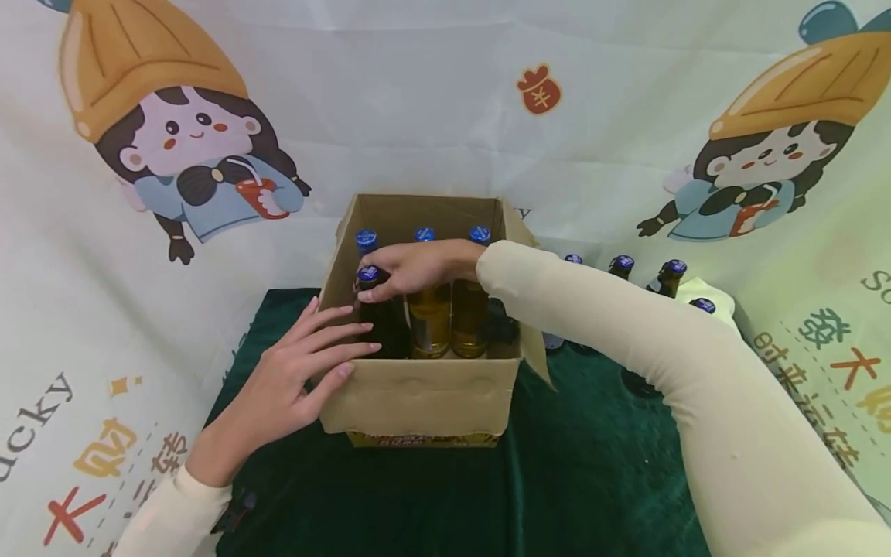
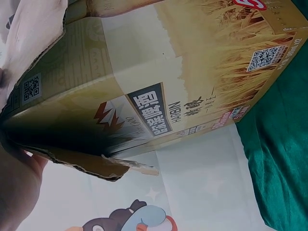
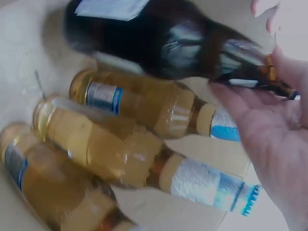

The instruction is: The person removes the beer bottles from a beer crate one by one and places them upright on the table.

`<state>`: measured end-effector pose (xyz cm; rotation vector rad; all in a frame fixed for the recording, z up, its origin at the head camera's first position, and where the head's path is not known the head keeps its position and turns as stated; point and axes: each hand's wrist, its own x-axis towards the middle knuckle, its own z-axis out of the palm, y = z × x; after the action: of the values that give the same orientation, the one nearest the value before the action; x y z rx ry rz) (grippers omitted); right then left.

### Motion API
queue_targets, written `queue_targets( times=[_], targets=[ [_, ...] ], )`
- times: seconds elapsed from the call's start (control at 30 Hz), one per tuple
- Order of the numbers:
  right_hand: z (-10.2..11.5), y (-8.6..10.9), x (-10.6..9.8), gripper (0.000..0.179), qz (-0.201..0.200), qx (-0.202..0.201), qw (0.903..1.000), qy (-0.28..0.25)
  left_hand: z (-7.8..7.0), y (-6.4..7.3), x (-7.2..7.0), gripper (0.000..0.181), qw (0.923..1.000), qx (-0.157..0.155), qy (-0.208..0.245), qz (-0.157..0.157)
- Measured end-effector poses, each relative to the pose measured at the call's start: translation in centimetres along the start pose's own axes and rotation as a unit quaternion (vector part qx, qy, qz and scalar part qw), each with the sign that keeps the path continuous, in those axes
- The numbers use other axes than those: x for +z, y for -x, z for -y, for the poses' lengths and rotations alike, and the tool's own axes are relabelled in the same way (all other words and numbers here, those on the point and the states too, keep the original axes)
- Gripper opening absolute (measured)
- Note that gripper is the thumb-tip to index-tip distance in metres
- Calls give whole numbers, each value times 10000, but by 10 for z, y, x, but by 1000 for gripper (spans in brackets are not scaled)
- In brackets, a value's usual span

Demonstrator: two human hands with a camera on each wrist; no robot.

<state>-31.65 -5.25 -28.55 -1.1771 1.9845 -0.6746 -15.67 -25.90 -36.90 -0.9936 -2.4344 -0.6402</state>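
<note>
Inside an open cardboard beer box (image 1: pixel 418 394), my right hand (image 1: pixel 421 267) grips a dark beer bottle (image 1: pixel 385 329) by its neck, at the front left. In the right wrist view the same dark bottle (image 3: pixel 168 43) lies across the top, with the palm below its neck. Several amber bottles stand along the back of the box; one amber bottle (image 1: pixel 430 317) shows under my right hand. My left hand (image 1: pixel 299 379) rests on the box's left front rim, fingers extended over it. The left wrist view shows the box's printed side (image 2: pixel 192 96).
To the right of the box, more dark bottles stand with blue caps, one bottle (image 1: pixel 668 280) partly hidden by my right sleeve (image 1: pixel 626 333). A torn side flap (image 1: pixel 534 356) hangs off the box. Green cloth (image 1: pixel 592 472) covers the table; a printed white backdrop (image 1: pixel 418 100) hangs behind.
</note>
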Motion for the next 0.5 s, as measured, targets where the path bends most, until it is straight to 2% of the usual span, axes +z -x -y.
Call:
queue_targets(
  times=[0.1, 0.23, 0.4, 0.5],
  targets=[
    [3, 4, -3, 30, -251, -326, 9991, -34, -1, 0, 1, 37, 10000, -40, 1, 46],
    [6, 10, -7, 30, -706, -878, 9926, -449, 0, 2, 3, 36, 10000, -21, 25, -6],
    [3, 23, -11, 28, -1537, -1385, 9729, -1034, 1, 1, 3, 36, 9999, 55, 50, -80],
    [3, 31, -12, 30, -1916, -1520, 9599, -1371, 2, 1, 3, 35, 9999, 58, 62, -94]
  ],
)
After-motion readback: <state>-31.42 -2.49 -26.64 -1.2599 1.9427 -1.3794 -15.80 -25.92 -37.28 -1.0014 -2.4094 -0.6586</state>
